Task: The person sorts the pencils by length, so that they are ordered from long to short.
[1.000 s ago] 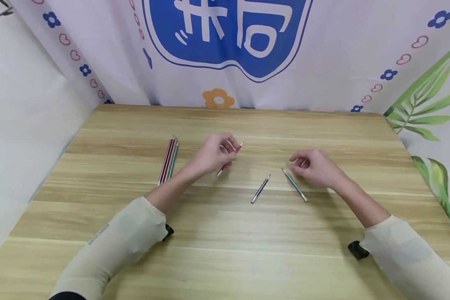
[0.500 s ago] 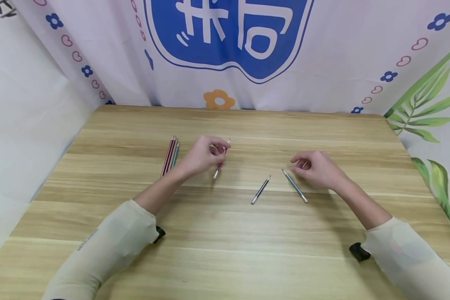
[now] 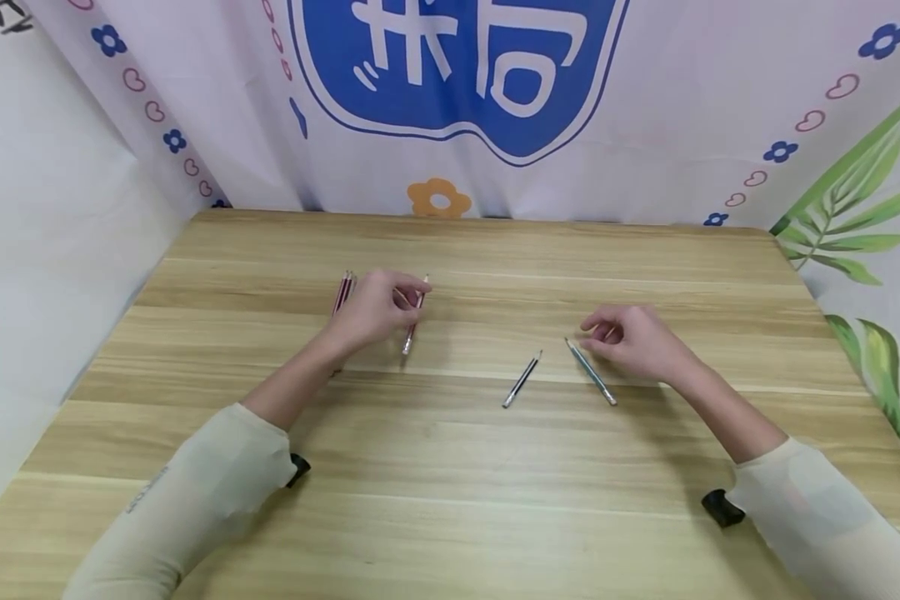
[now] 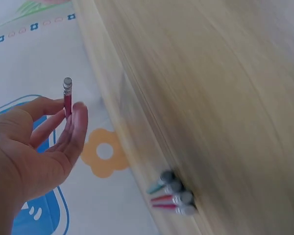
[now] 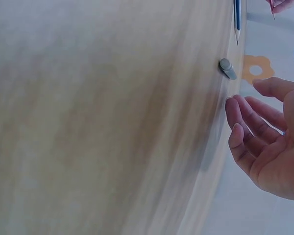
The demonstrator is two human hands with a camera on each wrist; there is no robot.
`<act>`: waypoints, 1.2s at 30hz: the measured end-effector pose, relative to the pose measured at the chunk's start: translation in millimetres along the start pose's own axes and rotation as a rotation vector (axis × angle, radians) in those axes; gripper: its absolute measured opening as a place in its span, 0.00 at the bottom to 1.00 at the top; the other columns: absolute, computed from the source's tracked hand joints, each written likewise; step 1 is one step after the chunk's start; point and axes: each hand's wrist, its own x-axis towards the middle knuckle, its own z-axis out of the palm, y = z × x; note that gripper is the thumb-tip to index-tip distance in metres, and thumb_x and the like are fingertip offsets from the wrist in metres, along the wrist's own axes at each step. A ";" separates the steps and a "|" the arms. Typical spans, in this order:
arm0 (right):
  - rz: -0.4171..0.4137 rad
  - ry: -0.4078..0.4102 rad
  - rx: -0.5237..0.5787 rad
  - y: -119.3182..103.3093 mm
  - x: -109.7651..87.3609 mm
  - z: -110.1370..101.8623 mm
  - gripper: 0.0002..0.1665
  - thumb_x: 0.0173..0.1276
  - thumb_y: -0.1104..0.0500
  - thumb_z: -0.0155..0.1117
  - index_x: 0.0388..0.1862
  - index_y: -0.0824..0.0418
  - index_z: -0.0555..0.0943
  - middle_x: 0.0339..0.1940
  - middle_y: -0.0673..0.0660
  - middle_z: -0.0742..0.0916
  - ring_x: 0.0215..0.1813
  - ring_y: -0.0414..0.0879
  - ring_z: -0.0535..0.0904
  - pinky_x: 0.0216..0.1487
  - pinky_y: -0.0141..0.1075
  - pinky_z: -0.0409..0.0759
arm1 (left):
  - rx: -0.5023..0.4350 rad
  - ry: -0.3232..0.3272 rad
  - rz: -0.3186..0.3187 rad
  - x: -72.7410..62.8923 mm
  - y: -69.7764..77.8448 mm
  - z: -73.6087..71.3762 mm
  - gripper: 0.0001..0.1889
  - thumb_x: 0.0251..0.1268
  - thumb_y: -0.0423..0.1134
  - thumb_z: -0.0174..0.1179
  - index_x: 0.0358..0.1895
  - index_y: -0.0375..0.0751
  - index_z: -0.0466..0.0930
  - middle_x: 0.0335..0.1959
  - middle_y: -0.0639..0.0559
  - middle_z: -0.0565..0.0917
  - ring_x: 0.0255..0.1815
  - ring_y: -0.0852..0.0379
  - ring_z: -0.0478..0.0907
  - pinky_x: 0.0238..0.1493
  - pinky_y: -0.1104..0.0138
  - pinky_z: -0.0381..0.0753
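I observe a wood-grain worktop (image 3: pixel 450 500). The left hand (image 3: pixel 371 310), well apart from the loosely curled right hand (image 3: pixel 630 340), overlaps a pencil row (image 3: pixel 342 293) and pinches a raised red pencil (image 3: pixel 411 335). Beside the right: a teal pencil (image 3: pixel 591 372), then a dark-blue pencil (image 3: pixel 522 379).

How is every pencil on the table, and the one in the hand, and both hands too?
Red pencil: pinched in the left hand
Left hand: holding
Right hand: fingers loosely curled, holding nothing
Dark pencil: lying down, sharpened
Green pencil: lying down near the right hand
Pencil group: lying side by side
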 end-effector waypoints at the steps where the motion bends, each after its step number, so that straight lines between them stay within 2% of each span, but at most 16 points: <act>1: 0.001 -0.005 0.005 0.3 -0.5 0.7 0.11 0.69 0.65 0.71 0.47 0.70 0.87 0.34 0.57 0.89 0.37 0.48 0.84 0.41 0.36 0.84 | 0.021 0.005 0.004 -0.2 -2.1 -1.5 0.18 0.63 0.23 0.66 0.57 0.25 0.84 0.38 0.39 0.86 0.41 0.44 0.85 0.40 0.64 0.83; 6: 0.006 -0.031 0.022 1.4 -2.2 3.5 0.12 0.70 0.66 0.71 0.48 0.72 0.86 0.35 0.58 0.89 0.38 0.48 0.85 0.41 0.37 0.84 | 0.109 -0.010 0.015 -1.5 -10.9 -8.5 0.18 0.62 0.22 0.66 0.56 0.24 0.84 0.37 0.39 0.86 0.40 0.45 0.84 0.39 0.64 0.83; 11: 0.016 -0.053 0.013 -0.8 -2.7 3.3 0.13 0.69 0.65 0.71 0.48 0.72 0.86 0.35 0.57 0.89 0.37 0.47 0.84 0.40 0.36 0.84 | 0.167 -0.031 0.022 -3.3 -19.5 -15.8 0.18 0.60 0.20 0.65 0.55 0.22 0.83 0.37 0.37 0.87 0.39 0.45 0.84 0.41 0.61 0.83; 18: 0.019 -0.080 0.026 -3.2 -3.4 4.5 0.14 0.69 0.64 0.72 0.49 0.72 0.85 0.34 0.55 0.88 0.36 0.46 0.83 0.40 0.35 0.83 | 0.166 -0.041 -0.024 -5.6 -30.3 -21.5 0.19 0.62 0.21 0.65 0.57 0.23 0.82 0.39 0.37 0.87 0.41 0.45 0.83 0.43 0.60 0.84; 25: 0.014 -0.096 0.012 -4.2 -4.1 6.1 0.11 0.67 0.63 0.74 0.43 0.69 0.86 0.31 0.53 0.86 0.33 0.44 0.80 0.35 0.32 0.80 | 0.160 0.015 -0.013 -8.6 -37.8 -26.0 0.19 0.60 0.22 0.66 0.55 0.22 0.83 0.35 0.39 0.86 0.38 0.45 0.86 0.40 0.62 0.86; 30: 0.034 -0.095 0.010 -6.2 -3.4 6.7 0.09 0.65 0.61 0.76 0.38 0.65 0.85 0.28 0.52 0.85 0.31 0.44 0.78 0.32 0.31 0.78 | 0.146 0.034 -0.021 -11.0 -41.4 -31.3 0.18 0.58 0.21 0.66 0.54 0.23 0.83 0.37 0.38 0.85 0.37 0.46 0.84 0.36 0.66 0.83; 36: 0.039 -0.094 -0.001 -6.2 -0.7 10.2 0.08 0.64 0.64 0.76 0.37 0.66 0.85 0.27 0.52 0.86 0.29 0.42 0.79 0.31 0.31 0.78 | 0.164 0.022 -0.049 -13.0 -43.1 -36.2 0.18 0.61 0.22 0.65 0.56 0.25 0.83 0.38 0.38 0.85 0.39 0.46 0.82 0.38 0.63 0.80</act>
